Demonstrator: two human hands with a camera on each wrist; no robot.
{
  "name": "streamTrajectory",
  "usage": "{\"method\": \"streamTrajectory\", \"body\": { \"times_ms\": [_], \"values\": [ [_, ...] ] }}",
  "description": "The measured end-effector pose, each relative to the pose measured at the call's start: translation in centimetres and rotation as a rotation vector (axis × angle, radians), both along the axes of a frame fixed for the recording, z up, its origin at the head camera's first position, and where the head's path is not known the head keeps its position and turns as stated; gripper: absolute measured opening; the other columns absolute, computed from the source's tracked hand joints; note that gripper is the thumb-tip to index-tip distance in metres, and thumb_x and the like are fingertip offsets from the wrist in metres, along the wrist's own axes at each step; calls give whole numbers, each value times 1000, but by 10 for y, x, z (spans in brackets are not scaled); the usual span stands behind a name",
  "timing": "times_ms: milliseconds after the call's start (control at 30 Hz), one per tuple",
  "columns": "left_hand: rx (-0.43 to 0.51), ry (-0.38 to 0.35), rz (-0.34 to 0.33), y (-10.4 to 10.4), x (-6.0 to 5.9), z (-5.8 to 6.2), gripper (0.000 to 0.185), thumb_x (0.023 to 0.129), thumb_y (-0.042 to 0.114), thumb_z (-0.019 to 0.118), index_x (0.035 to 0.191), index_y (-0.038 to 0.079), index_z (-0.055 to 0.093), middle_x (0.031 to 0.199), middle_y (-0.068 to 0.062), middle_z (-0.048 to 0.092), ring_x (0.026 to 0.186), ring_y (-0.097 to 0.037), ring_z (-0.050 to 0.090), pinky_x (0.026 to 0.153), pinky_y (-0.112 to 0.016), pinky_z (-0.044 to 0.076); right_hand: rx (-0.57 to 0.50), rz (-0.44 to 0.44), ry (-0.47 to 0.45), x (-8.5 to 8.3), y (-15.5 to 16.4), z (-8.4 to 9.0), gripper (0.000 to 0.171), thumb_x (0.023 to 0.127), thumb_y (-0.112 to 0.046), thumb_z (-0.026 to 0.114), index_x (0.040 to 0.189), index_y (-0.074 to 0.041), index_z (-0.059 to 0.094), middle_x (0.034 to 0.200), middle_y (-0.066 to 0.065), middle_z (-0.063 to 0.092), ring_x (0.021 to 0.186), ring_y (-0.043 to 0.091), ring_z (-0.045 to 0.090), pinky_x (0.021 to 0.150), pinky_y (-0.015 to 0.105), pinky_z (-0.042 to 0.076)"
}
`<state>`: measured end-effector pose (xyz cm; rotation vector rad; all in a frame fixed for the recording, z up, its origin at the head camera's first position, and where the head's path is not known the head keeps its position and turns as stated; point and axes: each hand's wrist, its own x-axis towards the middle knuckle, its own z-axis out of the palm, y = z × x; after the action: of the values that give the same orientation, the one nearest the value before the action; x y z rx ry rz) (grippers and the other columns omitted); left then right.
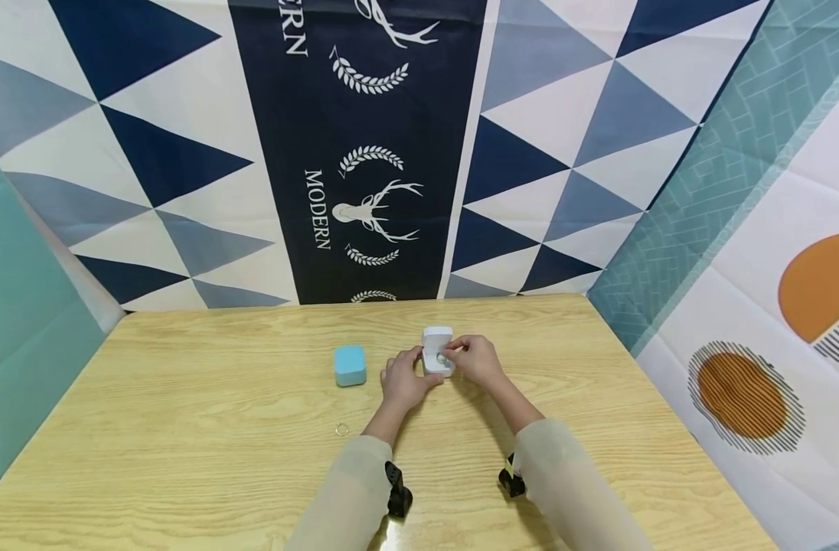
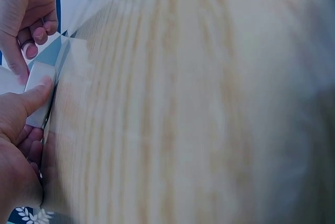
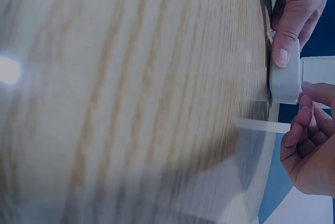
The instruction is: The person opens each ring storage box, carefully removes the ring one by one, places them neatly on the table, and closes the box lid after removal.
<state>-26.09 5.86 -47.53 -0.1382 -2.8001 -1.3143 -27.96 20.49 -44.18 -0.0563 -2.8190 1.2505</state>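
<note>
The white ring box (image 1: 431,363) sits on the bench (image 1: 220,421) with its lid (image 1: 437,334) raised at the back, and the work in hand appears to be at its insert. The left hand (image 1: 404,381) grips the base, thumb pressed to the front wall and fingers round the side; that is a sound hold, best kept low and firm without squeezing the rim inward. The right hand (image 1: 478,358) has thumb and forefinger brought together at the opening, seemingly pinching a small ring-like object (image 1: 442,357), its other fingers curled. To do this well, I would keep the pinch light, line the band up with the slot, move straight along it rather than twisting, and keep the knuckles off the lid. A loose gold ring (image 1: 342,429) lies nearer the person, just left of the left forearm, so that sleeve should not sweep sideways; the blue box (image 1: 350,365) stands well out of the way. The pinching fingertips cover much of the insert, so whether the ring-like object is seated cannot be told. Both wrist views catch the white box only near one edge, its interior unseen.
</note>
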Motion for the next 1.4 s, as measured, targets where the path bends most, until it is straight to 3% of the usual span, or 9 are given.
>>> {"method": "streamTrajectory", "body": {
  "times_ms": [433, 733, 1400],
  "values": [
    [-14, -13, 1, 2, 0, -1, 65, 75, 40, 75, 131, 13, 54, 128, -7, 59, 107, -28, 50, 84, -42, 33, 29, -12, -36, 3, -4, 0, 16, 83, -16, 69, 91, -2, 72, 70, 5, 63, 53, 9, 43, 48, 21, 34],
    [-8, 1, -2, 2, 1, -2, 66, 74, 39, 77, 130, 11, 55, 127, -7, 60, 106, -28, 50, 85, -42, 33, 100, 18, -21, 2, -4, -4, 15, 82, -16, 69, 91, -4, 73, 89, 8, 70, 62, 13, 49, 53, 23, 37],
    [-15, 16, 7, 1, 0, -2, 66, 74, 39, 77, 130, 12, 55, 126, -7, 60, 103, -27, 50, 84, -42, 34, 98, 40, -8, -2, -5, -6, 13, 81, -15, 71, 90, -8, 73, 77, 5, 65, 58, 12, 45, 53, 23, 35]
  ]
}}
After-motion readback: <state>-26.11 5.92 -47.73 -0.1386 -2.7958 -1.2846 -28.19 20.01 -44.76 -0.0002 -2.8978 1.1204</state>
